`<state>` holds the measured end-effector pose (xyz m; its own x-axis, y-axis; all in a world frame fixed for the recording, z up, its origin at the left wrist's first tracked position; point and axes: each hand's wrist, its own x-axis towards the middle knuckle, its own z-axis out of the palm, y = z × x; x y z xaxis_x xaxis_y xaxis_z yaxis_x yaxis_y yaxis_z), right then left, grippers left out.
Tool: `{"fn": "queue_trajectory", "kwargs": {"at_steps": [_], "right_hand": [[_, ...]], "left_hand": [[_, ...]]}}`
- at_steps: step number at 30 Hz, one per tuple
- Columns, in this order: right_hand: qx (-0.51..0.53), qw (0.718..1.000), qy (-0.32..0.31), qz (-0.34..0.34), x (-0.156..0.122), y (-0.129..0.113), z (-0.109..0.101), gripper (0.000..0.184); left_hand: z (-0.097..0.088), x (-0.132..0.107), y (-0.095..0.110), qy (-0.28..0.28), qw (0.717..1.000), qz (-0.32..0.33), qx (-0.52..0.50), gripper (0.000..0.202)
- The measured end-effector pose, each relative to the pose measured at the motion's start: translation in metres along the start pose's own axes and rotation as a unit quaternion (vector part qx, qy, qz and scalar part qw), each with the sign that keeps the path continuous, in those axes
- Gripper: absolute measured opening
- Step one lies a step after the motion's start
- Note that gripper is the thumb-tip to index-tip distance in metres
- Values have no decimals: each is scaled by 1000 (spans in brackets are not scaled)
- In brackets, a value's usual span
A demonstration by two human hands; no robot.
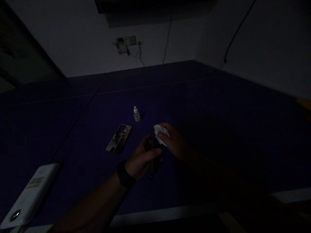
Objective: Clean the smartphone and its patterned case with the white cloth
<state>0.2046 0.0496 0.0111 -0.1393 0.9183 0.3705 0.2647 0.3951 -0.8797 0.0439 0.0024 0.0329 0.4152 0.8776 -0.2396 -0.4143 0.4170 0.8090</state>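
My left hand [143,158], with a dark band on its wrist, is closed around a dark, slim phone [152,161] tilted on edge above the blue table. In my right hand [173,139] is a crumpled white tissue [161,133], pinched under the thumb and pressed against the phone's upper end. To the left of my hands a patterned phone case [119,138] with a camera cutout lies on the table. Behind it stands a small clear dropper bottle [137,115] with a white top. The dim light hides the phone's face and some fingertips.
A white power bank [31,194] lies at the table's near left. Thin seam lines cross the blue table [80,174], which reaches the wall. Sockets with cables [127,43] sit on the wall, and another dark cable [236,34] hangs at the right.
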Motion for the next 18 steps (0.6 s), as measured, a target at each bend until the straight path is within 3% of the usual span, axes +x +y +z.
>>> {"fn": "queue_trajectory", "kwargs": {"at_steps": [3,8,12,15,18], "right_hand": [[-70,991,28,-110,4,1,-7,20],[-126,959,-65,-244,5,1,-12,29],[-106,941,-142,-287,0,-4,-18,29],[-111,928,-193,-299,-3,-8,-24,29],[-152,927,-174,-295,1,-7,-27,31]], "left_hand": [[2,-1,-3,6,1000,-3,3,61],[1,1,-10,30,1000,-7,8,59],[-2,2,-14,38,999,7,-15,65],[-5,3,-16,12,999,12,-34,78],[-8,3,-18,-26,1000,10,-13,79]]}}
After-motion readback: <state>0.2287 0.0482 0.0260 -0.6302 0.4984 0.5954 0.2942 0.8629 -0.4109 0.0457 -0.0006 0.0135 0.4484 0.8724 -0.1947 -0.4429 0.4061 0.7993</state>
